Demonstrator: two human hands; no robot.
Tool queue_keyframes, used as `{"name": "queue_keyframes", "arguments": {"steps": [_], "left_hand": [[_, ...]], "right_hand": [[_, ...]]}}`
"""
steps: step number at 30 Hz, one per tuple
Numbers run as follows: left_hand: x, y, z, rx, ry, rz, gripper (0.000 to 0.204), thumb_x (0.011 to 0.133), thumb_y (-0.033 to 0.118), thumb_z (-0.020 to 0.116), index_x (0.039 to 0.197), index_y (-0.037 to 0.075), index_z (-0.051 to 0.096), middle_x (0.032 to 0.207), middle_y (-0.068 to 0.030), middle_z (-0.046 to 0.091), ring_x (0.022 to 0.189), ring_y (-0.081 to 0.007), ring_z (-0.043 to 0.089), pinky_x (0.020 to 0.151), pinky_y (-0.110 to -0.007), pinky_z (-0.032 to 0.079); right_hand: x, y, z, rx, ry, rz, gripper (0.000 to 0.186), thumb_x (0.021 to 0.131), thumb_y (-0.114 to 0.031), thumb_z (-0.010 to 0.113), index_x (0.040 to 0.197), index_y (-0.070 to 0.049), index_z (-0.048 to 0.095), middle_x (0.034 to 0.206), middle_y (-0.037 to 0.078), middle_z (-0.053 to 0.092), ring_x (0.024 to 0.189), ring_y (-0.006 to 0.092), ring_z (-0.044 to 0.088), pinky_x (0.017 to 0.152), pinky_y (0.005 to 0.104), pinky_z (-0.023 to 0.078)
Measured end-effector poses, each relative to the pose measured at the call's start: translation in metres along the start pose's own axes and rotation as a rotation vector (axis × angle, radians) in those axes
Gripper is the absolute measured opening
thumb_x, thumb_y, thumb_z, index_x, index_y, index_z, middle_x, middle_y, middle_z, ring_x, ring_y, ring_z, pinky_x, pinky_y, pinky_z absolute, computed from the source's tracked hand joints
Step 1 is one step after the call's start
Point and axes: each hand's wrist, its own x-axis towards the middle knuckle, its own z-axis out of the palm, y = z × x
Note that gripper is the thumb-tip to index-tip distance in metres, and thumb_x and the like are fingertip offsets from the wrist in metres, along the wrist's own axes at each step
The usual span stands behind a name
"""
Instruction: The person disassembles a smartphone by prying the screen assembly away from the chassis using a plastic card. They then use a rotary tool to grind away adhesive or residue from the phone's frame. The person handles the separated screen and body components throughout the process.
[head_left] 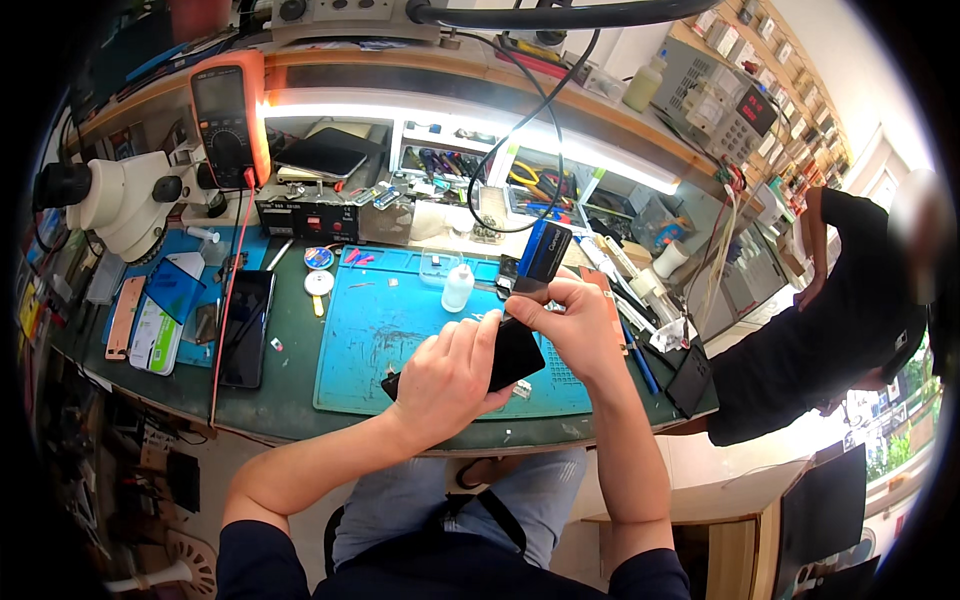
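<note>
A black smartphone (518,356) is tilted above the blue work mat, with my left hand (450,375) wrapped round it. My right hand (572,325) is closed, its thumb and fingers pinching the lower end of a blue-and-black flat, boxy thing (543,250) just above the phone's upper edge. I cannot make out exactly what this thing is. Just left of it, a small translucent white bottle (458,288) stands on the blue mat (365,340). Small metal bits (522,389) show beside the phone.
An orange multimeter (228,120) and a white microscope (115,200) stand at the left, with a red lead hanging down. Another dark phone (247,328) lies left of the mat. Tools (640,290) crowd the right side. A black cable (515,130) loops overhead. A person (830,310) is at the right.
</note>
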Motion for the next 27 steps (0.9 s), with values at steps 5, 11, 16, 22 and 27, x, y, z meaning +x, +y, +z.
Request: {"name": "queue_keyframes", "arguments": {"steps": [5, 11, 16, 22, 27], "left_hand": [[0.001, -0.003, -0.002, 0.021, -0.051, 0.078, 0.089, 0.068, 0.037, 0.085, 0.138, -0.006, 0.05, 0.097, -0.0074, 0.056, 0.085, -0.0214, 0.058, 0.07, -0.031, 0.05], [-0.008, -0.01, -0.03, 0.064, -0.226, -0.014, 0.11, 0.064, 0.05, 0.089, 0.15, 0.001, 0.041, 0.112, -0.0098, 0.056, 0.102, -0.0253, 0.055, 0.091, -0.041, 0.046], [-0.046, -0.057, -0.039, -0.48, -0.109, -0.525, 0.106, 0.072, 0.028, 0.092, 0.155, 0.0, 0.032, 0.127, -0.0149, 0.058, 0.108, -0.0263, 0.062, 0.095, -0.04, 0.05], [-0.052, -0.086, -0.063, -1.419, 0.039, -1.031, 0.07, 0.098, 0.017, 0.071, 0.154, -0.002, 0.033, 0.133, -0.0135, 0.06, 0.108, -0.0184, 0.066, 0.096, -0.032, 0.053], [-0.063, -0.072, -0.046, -1.701, 0.303, -0.671, 0.089, 0.096, 0.048, 0.067, 0.158, 0.0, 0.025, 0.158, -0.0148, 0.041, 0.146, -0.0262, 0.04, 0.122, -0.042, 0.033]], "right_hand": [[-0.004, -0.01, -0.007, 0.068, -0.093, 0.154, 0.025, 0.088, -0.02, 0.081, 0.098, 0.002, 0.076, 0.082, 0.003, 0.069, 0.078, 0.0079, 0.064, 0.067, 0.0257, 0.05], [-0.034, 0.011, -0.007, 0.185, 0.003, 0.082, 0.024, 0.089, -0.015, 0.081, 0.104, 0.003, 0.075, 0.089, 0.006, 0.074, 0.075, 0.0073, 0.066, 0.066, 0.0238, 0.053], [-0.056, 0.018, 0.008, 0.261, 0.19, 0.108, 0.019, 0.092, -0.011, 0.078, 0.105, 0.002, 0.075, 0.091, 0.005, 0.075, 0.082, 0.0073, 0.067, 0.073, 0.0223, 0.053], [-0.056, 0.03, 0.038, 0.647, 0.342, 0.296, 0.021, 0.093, -0.02, 0.079, 0.103, -0.002, 0.075, 0.089, 0.001, 0.072, 0.081, 0.0068, 0.064, 0.074, 0.0241, 0.051], [-0.053, 0.011, 0.093, 1.078, 0.428, 0.382, 0.016, 0.097, -0.016, 0.074, 0.104, -0.004, 0.067, 0.098, 0.004, 0.072, 0.085, 0.0113, 0.067, 0.075, 0.0288, 0.055]]}}
